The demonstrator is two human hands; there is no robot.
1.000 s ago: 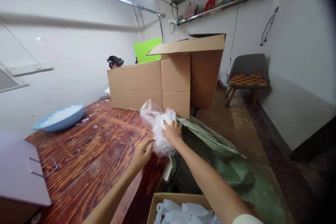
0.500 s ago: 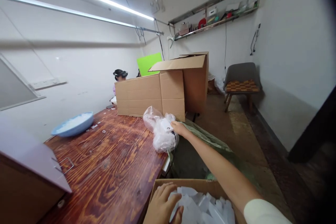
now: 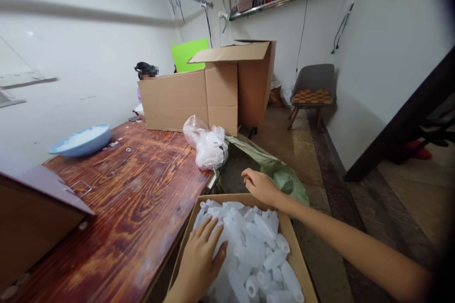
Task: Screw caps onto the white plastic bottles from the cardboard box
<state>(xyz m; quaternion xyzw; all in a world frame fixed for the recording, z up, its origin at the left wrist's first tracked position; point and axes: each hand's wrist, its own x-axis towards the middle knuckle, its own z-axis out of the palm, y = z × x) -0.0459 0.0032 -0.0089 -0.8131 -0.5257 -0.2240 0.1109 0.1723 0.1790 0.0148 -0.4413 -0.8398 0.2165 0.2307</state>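
Bottles (image 3: 254, 241), small, translucent white, narrow-necked, lie loose and heaped in an open cardboard box (image 3: 297, 255) beside the wooden surface (image 3: 142, 199); left hand (image 3: 201, 253) palm down over them, grip spread wide, contact unclear; right hand (image 3: 261, 185) loosely curled near the box's far edge, extended from the right, grip's closure impossible to tell.

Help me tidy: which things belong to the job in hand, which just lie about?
Job, seemingly:
translucent white plastic bottles, below the left hand
open brown cardboard box holding them

Likely lying about:
grey wooden-legged chair
bright green flat board
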